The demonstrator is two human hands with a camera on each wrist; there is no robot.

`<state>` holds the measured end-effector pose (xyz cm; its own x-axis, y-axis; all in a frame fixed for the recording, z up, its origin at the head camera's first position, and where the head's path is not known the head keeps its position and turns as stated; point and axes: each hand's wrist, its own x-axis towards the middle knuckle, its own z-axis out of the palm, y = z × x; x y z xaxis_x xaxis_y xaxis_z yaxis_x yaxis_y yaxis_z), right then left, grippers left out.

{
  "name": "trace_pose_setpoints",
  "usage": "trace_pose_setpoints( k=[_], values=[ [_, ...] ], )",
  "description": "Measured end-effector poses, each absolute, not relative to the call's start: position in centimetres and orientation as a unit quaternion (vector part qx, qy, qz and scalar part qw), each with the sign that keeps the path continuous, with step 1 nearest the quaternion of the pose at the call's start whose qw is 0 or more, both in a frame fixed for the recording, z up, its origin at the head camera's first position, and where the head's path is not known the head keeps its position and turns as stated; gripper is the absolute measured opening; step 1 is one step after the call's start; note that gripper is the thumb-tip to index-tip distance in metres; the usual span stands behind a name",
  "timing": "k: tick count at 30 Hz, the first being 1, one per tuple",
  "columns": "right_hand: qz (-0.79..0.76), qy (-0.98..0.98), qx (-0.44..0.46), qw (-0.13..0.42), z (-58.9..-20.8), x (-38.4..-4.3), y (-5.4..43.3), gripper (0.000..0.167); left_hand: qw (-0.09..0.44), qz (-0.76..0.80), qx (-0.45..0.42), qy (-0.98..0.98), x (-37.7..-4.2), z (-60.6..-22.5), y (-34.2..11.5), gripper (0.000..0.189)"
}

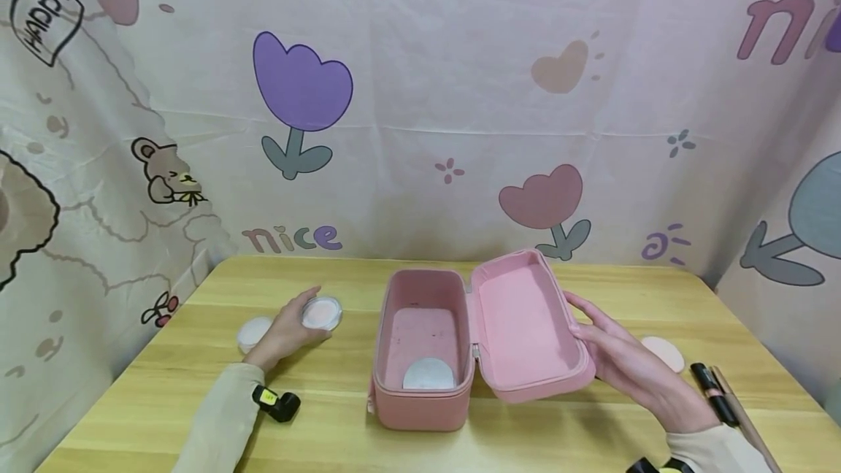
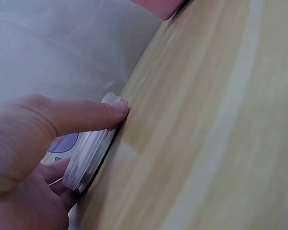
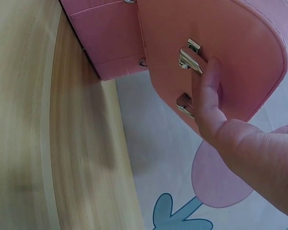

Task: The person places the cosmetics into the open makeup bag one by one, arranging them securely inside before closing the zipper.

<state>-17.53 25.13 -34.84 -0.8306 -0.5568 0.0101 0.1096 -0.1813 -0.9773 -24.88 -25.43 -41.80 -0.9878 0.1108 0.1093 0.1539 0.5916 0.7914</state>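
Observation:
My left hand [image 1: 289,338] grips a flat round compact [image 1: 322,313] with a clear rim, at the left of the table. In the left wrist view the thumb [image 2: 103,115] presses one side of the compact [image 2: 89,155], low at the wood, with fingers on the far side. A pink case [image 1: 420,414] stands open mid-table, a round white disc [image 1: 428,374] inside near its front. My right hand [image 1: 624,367] holds the case's hinged lid [image 1: 525,327], tilted out to the right. The right wrist view shows the lid's outside, with metal handle fittings [image 3: 188,58] by the thumb.
Another round white item [image 1: 252,333] lies behind the left wrist. Right of the case lie a pale round pad [image 1: 663,353], a dark tube [image 1: 712,391] and a thin brown stick [image 1: 742,414]. A printed cloth [image 1: 420,93] hangs behind the wooden table [image 1: 315,429].

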Motion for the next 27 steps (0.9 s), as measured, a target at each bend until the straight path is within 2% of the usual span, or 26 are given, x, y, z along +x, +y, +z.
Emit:
trace_pose_setpoints(
  k=[8, 27],
  values=[
    [-0.749, 0.594, -0.193, 0.220, -34.97, -17.60, 25.22, 0.064, 0.035, -0.441, -0.075, -0.894, -24.71, -41.62, -25.30, 0.088],
    [-0.748, 0.591, -0.201, 0.225, -35.07, -17.53, 25.10, 0.052, 0.027, -0.469, -0.045, -0.881, -24.35, -41.47, -25.65, 0.079]
  ],
)
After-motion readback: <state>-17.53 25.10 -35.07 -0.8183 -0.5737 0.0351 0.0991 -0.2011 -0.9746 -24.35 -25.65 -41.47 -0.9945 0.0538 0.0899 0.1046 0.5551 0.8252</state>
